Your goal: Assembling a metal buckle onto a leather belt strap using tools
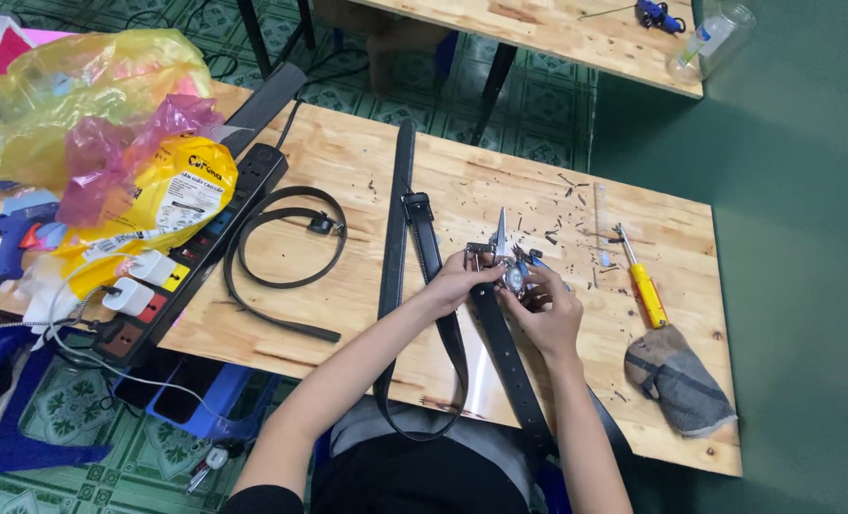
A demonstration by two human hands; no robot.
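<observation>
A black belt (505, 357) runs from my lap up onto the wooden table (348, 157). My left hand (454, 283) grips its upper end beside the silver buckle (479, 254). My right hand (550, 306) holds a small metal tool (503, 238), pointed tip upward, against the buckle area. A second black belt (397, 238) lies lengthwise just left of my hands and loops down off the table's front edge.
A third black belt (286, 252) lies coiled at centre left. A yellow-handled screwdriver (645, 286) and a grey cloth (679, 381) sit at right. A black power strip (205, 243) with plugs, a blue glue gun (17, 233) and plastic bags (91, 114) crowd the left.
</observation>
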